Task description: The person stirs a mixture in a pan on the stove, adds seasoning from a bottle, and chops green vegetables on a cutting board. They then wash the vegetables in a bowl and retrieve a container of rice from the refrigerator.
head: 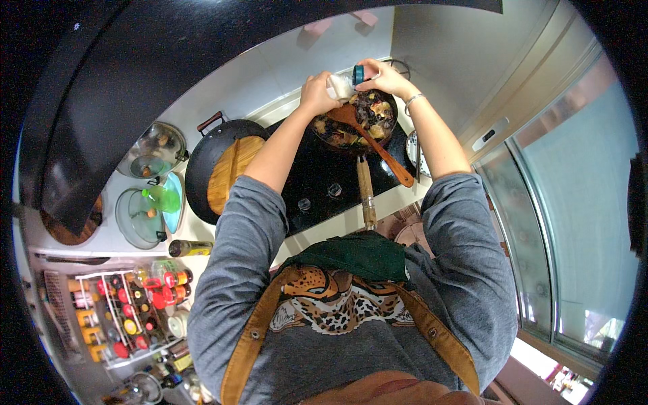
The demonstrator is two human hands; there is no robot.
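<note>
My left hand (316, 94) grips a clear jar (340, 87) of white contents, tilted over the frying pan. The thumb and fingers of my right hand (382, 80) are around its dark teal lid (358, 75), at the jar's mouth; whether lid and jar are joined I cannot tell. Below both hands, the frying pan (361, 150) holds dark pieces and yellowish chunks of food (379, 109). A wooden spatula (377, 147) lies across it, its blade in the food and its handle reaching past the rim. The pan's light handle (365, 192) points towards me.
The black glass cooktop (309, 177) carries the pan. To its left sits a dark wok (200, 167) with a wooden board (233, 172) on it. Further left are glass lids (139, 217) and a green bottle (164, 199). A seasoning rack (126, 314) stands lower left. Overhead hangs a dark range hood (152, 61).
</note>
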